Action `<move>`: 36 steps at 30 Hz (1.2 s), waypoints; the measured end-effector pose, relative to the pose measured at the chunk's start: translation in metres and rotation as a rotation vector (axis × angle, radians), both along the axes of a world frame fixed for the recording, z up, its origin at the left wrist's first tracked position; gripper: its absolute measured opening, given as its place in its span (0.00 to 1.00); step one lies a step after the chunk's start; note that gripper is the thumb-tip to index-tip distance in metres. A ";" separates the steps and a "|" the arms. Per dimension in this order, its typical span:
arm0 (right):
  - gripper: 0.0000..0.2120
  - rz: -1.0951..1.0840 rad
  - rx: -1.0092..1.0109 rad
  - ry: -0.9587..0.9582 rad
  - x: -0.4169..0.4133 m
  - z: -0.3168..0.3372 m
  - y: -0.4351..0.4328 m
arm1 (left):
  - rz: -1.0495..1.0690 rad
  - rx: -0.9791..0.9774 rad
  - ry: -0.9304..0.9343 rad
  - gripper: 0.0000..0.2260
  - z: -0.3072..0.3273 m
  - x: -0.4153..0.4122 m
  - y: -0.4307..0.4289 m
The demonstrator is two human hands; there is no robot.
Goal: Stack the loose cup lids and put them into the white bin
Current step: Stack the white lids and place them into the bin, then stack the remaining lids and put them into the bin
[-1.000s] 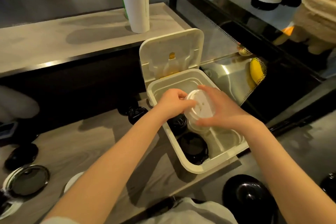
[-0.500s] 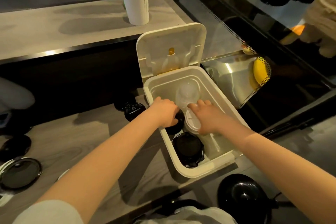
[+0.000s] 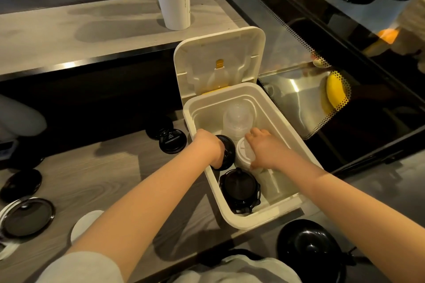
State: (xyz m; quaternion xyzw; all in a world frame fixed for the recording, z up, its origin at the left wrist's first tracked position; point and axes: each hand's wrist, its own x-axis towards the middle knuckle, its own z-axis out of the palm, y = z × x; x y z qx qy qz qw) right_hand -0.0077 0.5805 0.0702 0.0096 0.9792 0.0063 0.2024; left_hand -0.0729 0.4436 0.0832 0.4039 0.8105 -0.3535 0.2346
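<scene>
while both hands are lowered inside the open white rectangular plastic bin, the left hand curls over a stack of black round plastic cup lids at the bin's left wall; its fingers are hidden behind the knuckles, so their grip cannot be told. the right hand lies flat on a stack of white round plastic cup lids at the bin's middle, fingers narrow and together, thumb against the stack's near edge. a stack of clear domed plastic lids stands at the bin's far end. another black lid stack sits at the bin's near end. the bin's hinged white cover stands upright behind it. loose black lids lie on the grey wood-grain counter left of the bin.
</scene>
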 end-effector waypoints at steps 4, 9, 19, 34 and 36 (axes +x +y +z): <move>0.30 0.027 0.050 0.028 0.003 0.000 -0.007 | -0.013 0.004 0.002 0.20 -0.002 -0.001 0.000; 0.30 0.067 0.121 0.041 0.005 0.004 -0.009 | -0.002 0.040 0.002 0.20 -0.004 -0.001 -0.001; 0.35 -0.009 -0.038 -0.004 0.014 0.017 0.000 | 0.039 0.378 0.009 0.13 0.017 0.002 -0.012; 0.28 0.176 -0.293 0.353 -0.006 0.094 -0.078 | 0.435 0.831 0.184 0.26 0.080 0.020 -0.160; 0.28 0.234 -0.329 0.357 -0.008 0.095 -0.103 | 0.527 0.799 0.194 0.26 0.078 0.027 -0.187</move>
